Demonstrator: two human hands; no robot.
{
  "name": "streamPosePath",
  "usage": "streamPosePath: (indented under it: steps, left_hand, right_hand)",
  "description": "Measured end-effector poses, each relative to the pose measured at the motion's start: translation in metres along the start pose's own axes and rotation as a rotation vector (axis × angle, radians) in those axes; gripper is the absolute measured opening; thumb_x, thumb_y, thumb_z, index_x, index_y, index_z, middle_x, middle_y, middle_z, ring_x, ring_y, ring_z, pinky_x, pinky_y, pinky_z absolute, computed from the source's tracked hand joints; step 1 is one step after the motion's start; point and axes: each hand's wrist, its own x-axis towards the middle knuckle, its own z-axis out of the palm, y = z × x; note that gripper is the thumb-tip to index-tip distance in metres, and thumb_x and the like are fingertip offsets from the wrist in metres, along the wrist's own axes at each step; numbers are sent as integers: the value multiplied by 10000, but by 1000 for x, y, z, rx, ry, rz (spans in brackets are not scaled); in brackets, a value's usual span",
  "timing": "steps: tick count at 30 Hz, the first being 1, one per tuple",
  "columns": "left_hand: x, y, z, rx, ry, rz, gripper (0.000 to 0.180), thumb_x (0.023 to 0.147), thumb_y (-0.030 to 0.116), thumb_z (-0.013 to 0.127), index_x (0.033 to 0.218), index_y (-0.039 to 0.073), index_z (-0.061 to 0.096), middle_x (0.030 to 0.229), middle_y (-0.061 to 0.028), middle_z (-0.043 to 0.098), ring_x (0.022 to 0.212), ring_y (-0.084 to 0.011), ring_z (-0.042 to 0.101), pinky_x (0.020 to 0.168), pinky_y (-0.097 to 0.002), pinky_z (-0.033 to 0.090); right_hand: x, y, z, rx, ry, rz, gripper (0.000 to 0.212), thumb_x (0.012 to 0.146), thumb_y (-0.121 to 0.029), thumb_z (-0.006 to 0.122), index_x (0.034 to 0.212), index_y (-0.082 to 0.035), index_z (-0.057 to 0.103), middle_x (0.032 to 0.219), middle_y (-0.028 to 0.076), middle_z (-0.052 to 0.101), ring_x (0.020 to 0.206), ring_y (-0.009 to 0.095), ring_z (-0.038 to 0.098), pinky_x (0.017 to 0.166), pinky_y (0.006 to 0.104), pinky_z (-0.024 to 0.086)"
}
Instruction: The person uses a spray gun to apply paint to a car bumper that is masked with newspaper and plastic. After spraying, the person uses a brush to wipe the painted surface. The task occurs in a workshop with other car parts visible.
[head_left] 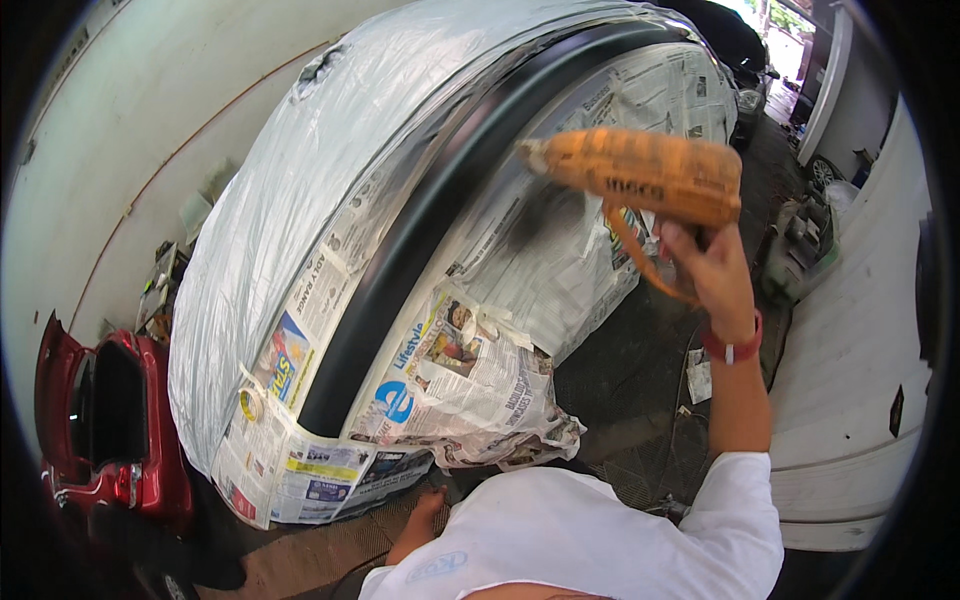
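My right hand [708, 275] is closed around the grip of an orange heat gun [640, 170], raised over the right side of a masked car. The gun's metal nozzle points left at a dark, smooth curved strip of bodywork [410, 245] and stands apart from it. Newspaper sheets [470, 370] are taped along both sides of the strip. Silvery plastic film [300, 190] wraps the car beyond them. Low beside my white shirt, my left hand [430, 503] is near the newspaper's lower edge; its fingers are too small and dark to read.
A roll of tape [251, 405] hangs at the newspaper's left edge. At the far left stands a red car [125, 430] with its rear lid raised. White panels [860, 380] line the right, with a cluttered plastic bin [805, 245] by them. Another dark vehicle [735, 45] is beyond.
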Motion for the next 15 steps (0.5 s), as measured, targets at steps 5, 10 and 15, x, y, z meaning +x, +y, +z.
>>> streamPosePath:
  steps: [5,10,15]
  left_hand:
    - [8,-7,11,24,-39,81,643,1030,498,525,1368,-42,609,1422,-281,589,1357,-413,549,1120,-469,423]
    - [-17,25,2,106,-84,18,725,1006,535,541,1479,-12,502,1540,-275,469,1432,-418,458,1188,-463,361]
    - [-26,31,5,68,-64,21,716,1004,544,543,1483,12,511,1556,-250,463,1451,-406,437,1197,-458,352]
  right_hand:
    - [-53,-8,26,99,-310,119,380,936,-127,767,1261,-1,615,1156,72,700,1062,143,652,927,309,527]
    - [-61,-2,26,-10,-605,55,375,893,-71,778,1234,22,654,1213,87,718,1102,178,667,998,346,501]
    - [-43,4,14,-63,-388,91,421,924,-114,782,1286,1,601,1153,53,691,1055,144,650,956,325,509]
